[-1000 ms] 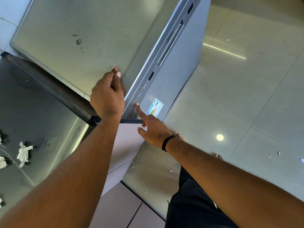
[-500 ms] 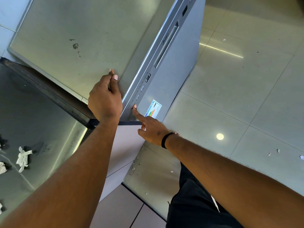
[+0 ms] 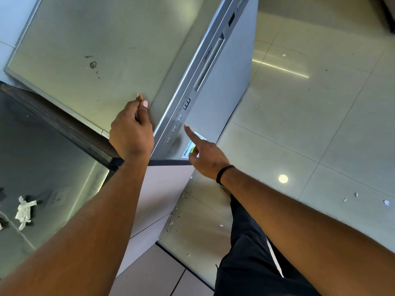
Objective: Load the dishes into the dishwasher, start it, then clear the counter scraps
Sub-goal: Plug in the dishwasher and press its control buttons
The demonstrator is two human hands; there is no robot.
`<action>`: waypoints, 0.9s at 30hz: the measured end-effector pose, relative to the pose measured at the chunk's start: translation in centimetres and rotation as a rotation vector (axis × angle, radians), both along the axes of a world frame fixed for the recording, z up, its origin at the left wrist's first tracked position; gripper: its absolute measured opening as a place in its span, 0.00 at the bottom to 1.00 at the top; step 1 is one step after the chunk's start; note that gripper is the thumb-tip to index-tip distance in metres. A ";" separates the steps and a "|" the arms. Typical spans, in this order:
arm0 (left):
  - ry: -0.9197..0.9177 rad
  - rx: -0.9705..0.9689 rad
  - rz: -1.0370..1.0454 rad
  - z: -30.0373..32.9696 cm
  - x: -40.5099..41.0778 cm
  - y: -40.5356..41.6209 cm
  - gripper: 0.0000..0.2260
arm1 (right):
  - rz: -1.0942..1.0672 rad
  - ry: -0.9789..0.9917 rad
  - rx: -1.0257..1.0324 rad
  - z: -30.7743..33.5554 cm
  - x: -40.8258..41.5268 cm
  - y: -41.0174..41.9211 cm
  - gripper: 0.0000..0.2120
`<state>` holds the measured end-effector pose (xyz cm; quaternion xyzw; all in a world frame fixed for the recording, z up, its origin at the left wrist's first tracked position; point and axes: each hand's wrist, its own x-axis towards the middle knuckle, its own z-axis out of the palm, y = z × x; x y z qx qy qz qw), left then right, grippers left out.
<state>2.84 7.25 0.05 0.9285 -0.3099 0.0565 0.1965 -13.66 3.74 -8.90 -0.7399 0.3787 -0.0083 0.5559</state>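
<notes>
Glossy tile floor [image 3: 299, 124] everywhere. The dishwasher [image 3: 224, 86] was shut and its display lit; your right hand [image 3: 205, 159] pointed, holding nothing, beside its buttons, your left hand [image 3: 131, 133] rested empty on top. Counter scraps [image 3: 24, 210], left of that, weren't cleared.

Viewpoint: one head-worn wide-angle camera, which looked steeply down from above the person's own arms.
Facing: it pointed forward and down at the top front edge of the dishwasher [image 3: 215, 107], with the tiled floor [image 3: 310, 124] far below on the right.
Tilt: the frame was rolled, so the dishwasher's front edge ran diagonally from upper right to lower centre.
Nearness: close; both forearms filled the lower half, with the left hand [image 3: 131, 133] and right hand [image 3: 206, 155] near centre.
Left margin: the counter [image 3: 42, 167] showed at the left edge.
Shared coverage: none, since there was only this view.
</notes>
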 end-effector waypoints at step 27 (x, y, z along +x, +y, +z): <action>-0.002 -0.012 -0.010 -0.1 0.2 0.0 0.16 | 0.032 0.041 -0.029 -1.3 1.4 -4.0 0.43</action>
